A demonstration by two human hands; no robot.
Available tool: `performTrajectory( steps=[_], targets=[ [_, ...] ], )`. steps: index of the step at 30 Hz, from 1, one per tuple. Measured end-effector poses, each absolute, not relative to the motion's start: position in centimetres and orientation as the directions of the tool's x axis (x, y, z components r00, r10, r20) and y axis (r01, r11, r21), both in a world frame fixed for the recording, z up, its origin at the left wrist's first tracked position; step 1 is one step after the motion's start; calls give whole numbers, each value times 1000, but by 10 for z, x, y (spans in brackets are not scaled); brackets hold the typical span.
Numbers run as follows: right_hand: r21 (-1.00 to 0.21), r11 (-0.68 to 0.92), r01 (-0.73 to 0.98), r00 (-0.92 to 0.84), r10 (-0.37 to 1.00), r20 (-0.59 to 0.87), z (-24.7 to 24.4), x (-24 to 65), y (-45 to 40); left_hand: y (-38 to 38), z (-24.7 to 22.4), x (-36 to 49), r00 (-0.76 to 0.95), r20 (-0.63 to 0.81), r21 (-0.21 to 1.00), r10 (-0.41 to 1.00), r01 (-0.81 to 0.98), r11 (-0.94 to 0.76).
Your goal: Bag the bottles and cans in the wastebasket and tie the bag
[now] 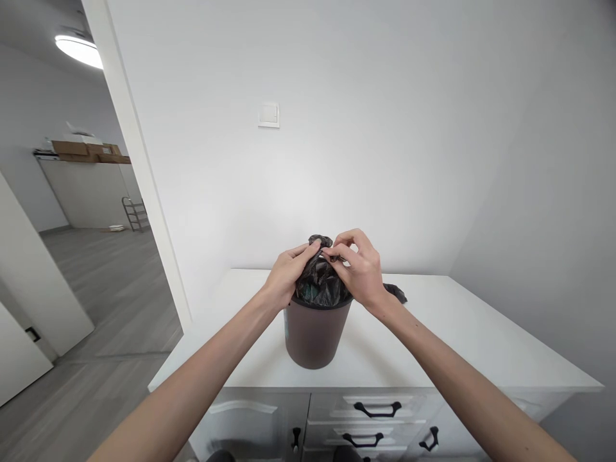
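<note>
A brown trash can (315, 337) stands upright on the white cabinet top, with a black garbage bag (325, 285) inside it. The bag's gathered top rises above the rim. My left hand (291, 268) is closed around that gathered neck, thumb pressed on the plastic. With thumb and fingers pinched, my right hand (360, 264) grips a strand of the same bag just right of the left thumb. The can's contents are hidden by the bag. Behind my right wrist lies another piece of black plastic (395, 293) on the cabinet top.
The white cabinet (428, 333) has drawers and doors with black handles (378, 409) below its front edge. A wall with a light switch (269, 115) rises behind it. To the left, a doorway opens on a room with cardboard boxes (77, 151) and a step ladder (136, 213).
</note>
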State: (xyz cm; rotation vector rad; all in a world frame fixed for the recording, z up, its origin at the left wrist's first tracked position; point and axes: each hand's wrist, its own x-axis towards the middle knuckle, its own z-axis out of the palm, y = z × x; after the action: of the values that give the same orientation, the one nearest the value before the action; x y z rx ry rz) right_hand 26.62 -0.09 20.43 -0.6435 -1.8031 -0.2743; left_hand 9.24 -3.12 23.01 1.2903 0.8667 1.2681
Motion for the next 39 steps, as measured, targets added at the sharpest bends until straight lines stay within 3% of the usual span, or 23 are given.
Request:
performTrajectory(
  steps=[6,12,14,16,20,28,35,37,39],
  targets=[
    [-91,823,560,-381,353,855,195,274,-6,-27,220,90,31,234,961,972,-157,-227],
    [-225,828,513,-473,492,731,191,281,-36,10,198,71,-232,393,918,890,158,-364],
    [-288,802,524,-487,559,671,188,287,-47,22,188,61,-268,389,919,881,171,-354],
    [-315,785,533,-505,594,626,183,293,-57,30,180,53,-273,349,937,896,127,-326],
    [-252,813,524,-593,561,577,176,305,-70,32,172,46,-259,315,949,913,86,-303],
    [-462,686,562,-513,727,456,190,295,-28,5,206,58,-163,551,828,818,226,-513],
    [-277,653,705,-577,755,312,208,251,4,-11,216,57,-96,531,826,842,279,-490],
    [-325,630,706,-553,776,304,213,249,4,-16,209,50,-80,527,817,846,322,-478],
    [-451,600,661,-511,800,316,219,253,4,-25,197,44,-75,564,774,822,394,-495]
  ],
)
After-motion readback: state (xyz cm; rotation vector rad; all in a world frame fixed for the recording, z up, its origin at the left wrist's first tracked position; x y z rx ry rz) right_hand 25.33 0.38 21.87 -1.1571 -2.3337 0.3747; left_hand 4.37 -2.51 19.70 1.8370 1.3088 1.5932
